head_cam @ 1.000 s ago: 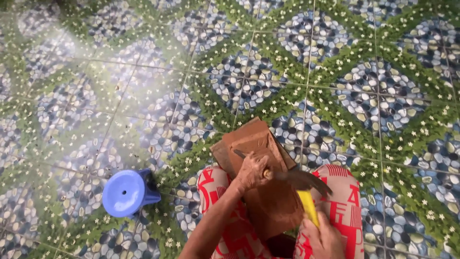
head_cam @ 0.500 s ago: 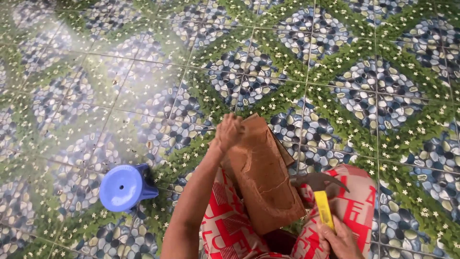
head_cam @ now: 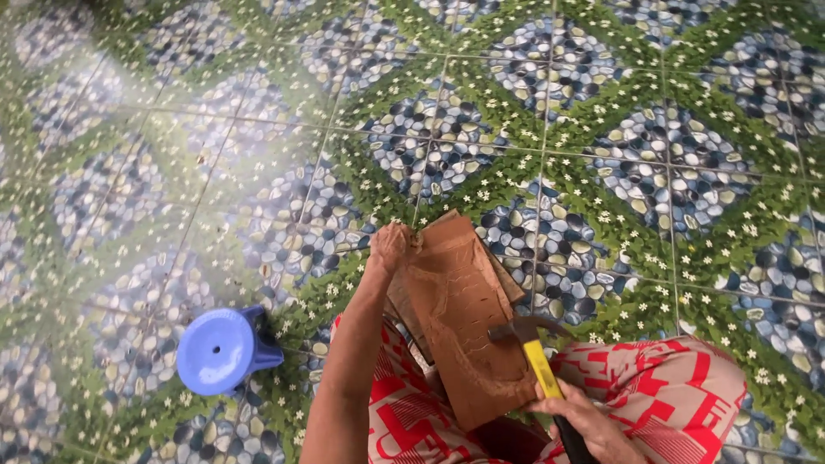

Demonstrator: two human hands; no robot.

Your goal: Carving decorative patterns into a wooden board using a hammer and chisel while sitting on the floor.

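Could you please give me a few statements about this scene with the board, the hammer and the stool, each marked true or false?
1. The left hand grips the top edge of the brown rectangular leather-like board. True.
2. The right hand holds a hammer with a yellow and black handle. True.
3. The small round plastic stool is red. False: it is blue.
4. The stool stands on the person's right. False: it stands on their left, on the patterned tiled floor.
5. The hammer head rests on or just over the board. True.
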